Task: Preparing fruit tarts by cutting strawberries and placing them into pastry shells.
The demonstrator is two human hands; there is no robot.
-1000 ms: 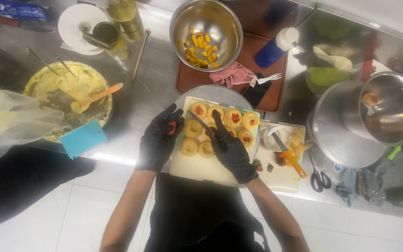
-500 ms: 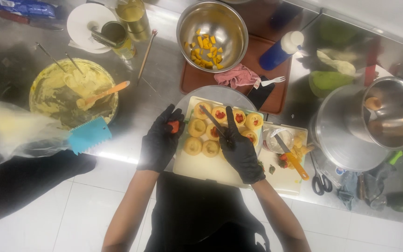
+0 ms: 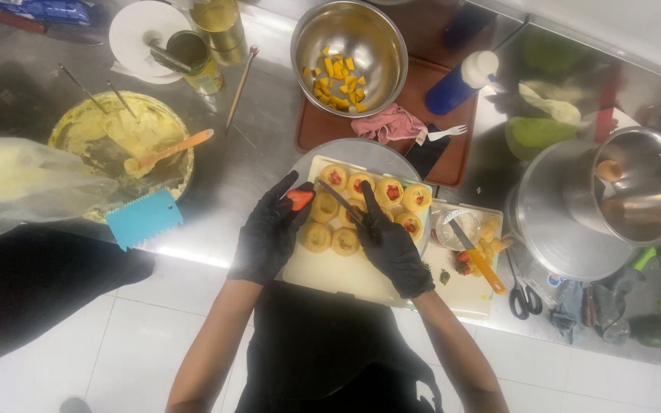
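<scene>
The left hand point(image 3: 269, 233), in a black glove, pinched a red strawberry piece point(image 3: 300, 199) beside the small pastry shells point(image 3: 357, 210). The right hand point(image 3: 391, 245), gloved too, gripped a knife point(image 3: 338, 203) that slanted over the shells. Beyond both hands stood a steel bowl point(image 3: 349, 53) of yellow fruit cubes.

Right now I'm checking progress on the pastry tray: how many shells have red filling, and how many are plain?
Red-filled pastry shells: 5
Plain pastry shells: 4
Total on the cutting board: 9
The left hand holds one more red piece.
</scene>
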